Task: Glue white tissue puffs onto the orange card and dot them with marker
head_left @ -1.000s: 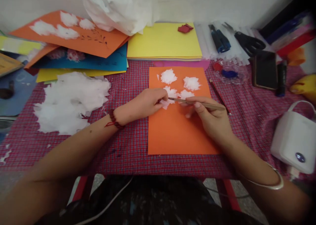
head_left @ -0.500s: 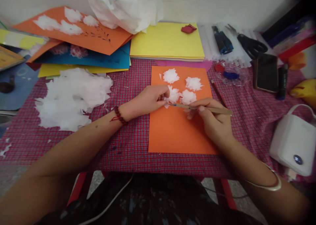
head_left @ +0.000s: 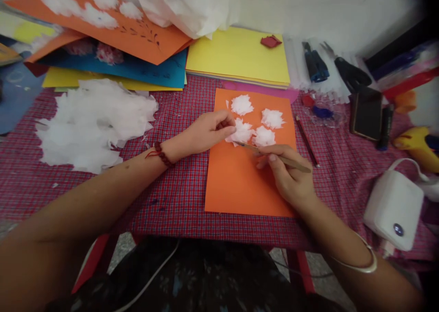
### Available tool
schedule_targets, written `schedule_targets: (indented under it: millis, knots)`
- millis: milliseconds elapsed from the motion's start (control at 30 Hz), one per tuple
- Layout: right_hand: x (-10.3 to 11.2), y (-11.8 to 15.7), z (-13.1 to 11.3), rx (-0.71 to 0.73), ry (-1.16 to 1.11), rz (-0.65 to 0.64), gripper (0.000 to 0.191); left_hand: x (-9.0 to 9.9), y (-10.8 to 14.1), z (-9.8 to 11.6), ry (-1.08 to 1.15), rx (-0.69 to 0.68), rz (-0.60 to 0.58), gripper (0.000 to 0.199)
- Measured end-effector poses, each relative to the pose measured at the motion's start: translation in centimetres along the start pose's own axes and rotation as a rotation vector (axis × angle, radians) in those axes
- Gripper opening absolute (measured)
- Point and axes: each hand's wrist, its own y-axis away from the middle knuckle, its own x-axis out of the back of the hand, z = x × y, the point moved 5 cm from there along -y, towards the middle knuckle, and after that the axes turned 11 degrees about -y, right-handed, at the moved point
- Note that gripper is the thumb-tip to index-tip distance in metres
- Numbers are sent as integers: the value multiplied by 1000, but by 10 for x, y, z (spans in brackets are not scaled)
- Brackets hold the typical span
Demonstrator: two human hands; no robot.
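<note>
My left hand (head_left: 214, 130) is closed, thumb and fingertips drawn together at the left edge of a white paper flower (head_left: 243, 130). What they pinch, if anything, is too small to make out. A thin paintbrush (head_left: 291, 162) is in my right hand (head_left: 291, 175), its tip pointing left at the bottom of that flower. Several such ruffled flowers lie on the upper part of an orange sheet (head_left: 240, 179), among them one at the top (head_left: 242, 104) and one at the right (head_left: 273, 118). The lower part of the sheet is bare orange.
White paper pieces (head_left: 92, 124) are heaped at left. Behind them lies a decorated orange sheet (head_left: 151, 33); yellow sheets (head_left: 236, 56) are stacked centrally. At right are a pencil (head_left: 307, 140), scissors (head_left: 350, 72), a phone (head_left: 366, 115) and a white device (head_left: 394, 204). Checked cloth (head_left: 178, 193) covers the table.
The view has shifted slightly. My right hand and the paintbrush have moved a little left, and the brush tilts more. My left hand stays by the same flower, its fingers slightly less tightly curled.
</note>
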Motion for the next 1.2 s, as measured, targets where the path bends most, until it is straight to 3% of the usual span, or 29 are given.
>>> schedule_targets:
  millis: [367, 600, 767, 900, 1067, 1200]
  knots:
    - [-10, 6, -7, 295, 289, -144, 31, 3, 1, 0, -59, 6, -21, 13]
    - [-16, 8, -10, 353, 439, -161, 32, -4, 0, -4, 34, 27, -17, 7]
    - [-19, 7, -15, 390, 477, -179, 28, -11, -3, -9, -52, 61, 79, 9]
    - [-19, 6, -17, 375, 467, -186, 28, -13, -7, -9, -209, 77, 124, 7]
    - [-11, 13, -24, 387, 374, -167, 30, -13, -9, -9, -236, 82, 112, 7]
    - [3, 14, -22, 240, 90, -16, 22, -11, -7, -9, -189, 86, 96, 10]
